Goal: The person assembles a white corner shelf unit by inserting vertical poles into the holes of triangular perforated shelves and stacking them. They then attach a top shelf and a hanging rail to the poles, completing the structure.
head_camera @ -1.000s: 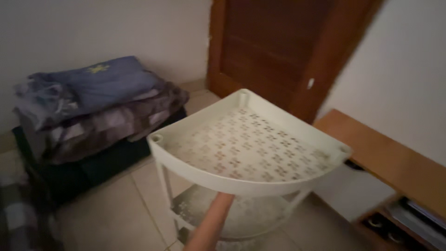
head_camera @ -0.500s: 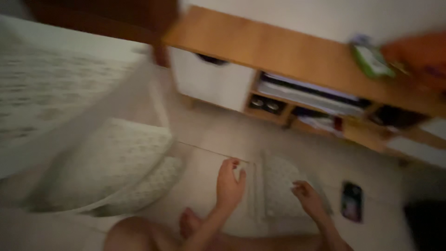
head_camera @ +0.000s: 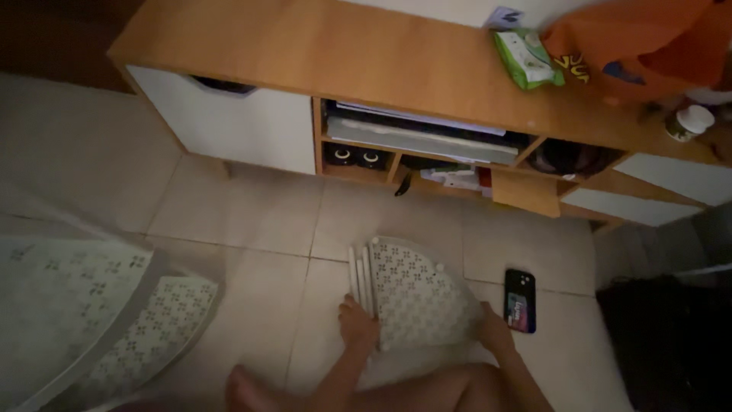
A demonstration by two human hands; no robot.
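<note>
While the shelf (head_camera: 418, 294) lay flat on the floor (head_camera: 252, 221) beside white rods (head_camera: 361, 276), the left hand (head_camera: 357, 323) gripped its near left edge and the right hand (head_camera: 496, 329) clasped its right edge; a phone (head_camera: 520, 300) lay just right

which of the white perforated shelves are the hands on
The loose shelf lying flat on the floor tiles, beside the phone. The left hand and right hand grip its near edge. The other shelves sit stacked in the rack at far left, untouched.
</note>
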